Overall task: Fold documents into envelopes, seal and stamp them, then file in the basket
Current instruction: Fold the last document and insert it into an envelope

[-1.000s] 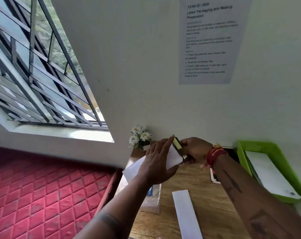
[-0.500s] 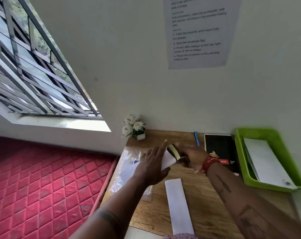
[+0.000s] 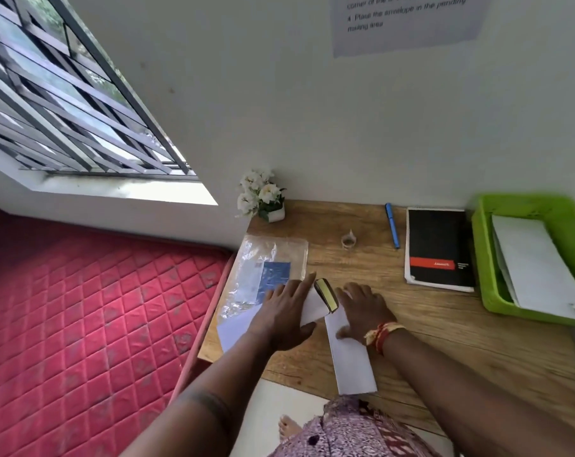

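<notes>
1. Clear plastic packet [image 3: 273, 258] with a blue insert lies at the left edge of the wooden desk [image 3: 444, 324], near a small pot of white flowers [image 3: 261, 196] at the far corner.
2. Left hand [image 3: 284, 311], fingers straight and together, presses flat on a white paper envelope [image 3: 236, 328].
3. Small yellow-and-black block [image 3: 325, 295] stands on that envelope, between the hands.
4. Right hand [image 3: 365, 311], fingers spread, rests on a long folded white sheet [image 3: 352, 357].
5. Far right: blue pen [image 3: 392, 229], black notebook [image 3: 439, 249], then a green plastic basket [image 3: 487, 258] holding white envelopes [image 3: 536, 268].
</notes>
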Demonstrator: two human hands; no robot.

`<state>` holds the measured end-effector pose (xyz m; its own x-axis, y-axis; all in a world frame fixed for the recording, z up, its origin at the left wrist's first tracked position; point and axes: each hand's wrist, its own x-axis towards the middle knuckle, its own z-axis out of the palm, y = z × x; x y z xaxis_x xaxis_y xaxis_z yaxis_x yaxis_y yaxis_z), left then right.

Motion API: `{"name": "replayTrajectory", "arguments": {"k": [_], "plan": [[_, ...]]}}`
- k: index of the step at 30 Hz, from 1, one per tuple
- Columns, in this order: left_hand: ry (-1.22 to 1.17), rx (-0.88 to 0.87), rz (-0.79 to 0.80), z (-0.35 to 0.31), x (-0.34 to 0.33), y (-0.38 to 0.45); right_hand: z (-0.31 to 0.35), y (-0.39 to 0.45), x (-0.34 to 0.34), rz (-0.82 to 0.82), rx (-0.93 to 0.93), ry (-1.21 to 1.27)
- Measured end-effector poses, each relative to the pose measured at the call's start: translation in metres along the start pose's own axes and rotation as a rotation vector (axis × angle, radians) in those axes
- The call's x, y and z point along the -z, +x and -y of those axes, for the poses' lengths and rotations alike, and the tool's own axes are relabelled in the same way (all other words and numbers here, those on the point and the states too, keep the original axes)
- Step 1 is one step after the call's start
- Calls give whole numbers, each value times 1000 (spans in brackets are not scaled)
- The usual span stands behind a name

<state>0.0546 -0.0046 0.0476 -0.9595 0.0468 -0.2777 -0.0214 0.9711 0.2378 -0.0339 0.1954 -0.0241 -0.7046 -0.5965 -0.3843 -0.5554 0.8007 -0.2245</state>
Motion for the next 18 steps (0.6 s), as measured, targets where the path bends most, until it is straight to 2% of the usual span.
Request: {"name": "replayTrajectory", "arguments": {"k": [4, 7, 11, 15, 18], "plan": [[-8, -1, -6, 0, -6, -6, -9, 18, 24, 46, -138, 67], [-17, -3, -21, 1, -5, -9, -21, 22, 32, 52, -291, 282], [-30, 2, -40, 6, -2, -8, -33, 20, 42, 84, -382, 462], [-22, 12, -46, 10, 3, -4, -44, 18, 63, -82, -449, 861], [-50, 49, -52, 9, 9, 2, -52, 18, 83, -242, -427, 1039]]}}
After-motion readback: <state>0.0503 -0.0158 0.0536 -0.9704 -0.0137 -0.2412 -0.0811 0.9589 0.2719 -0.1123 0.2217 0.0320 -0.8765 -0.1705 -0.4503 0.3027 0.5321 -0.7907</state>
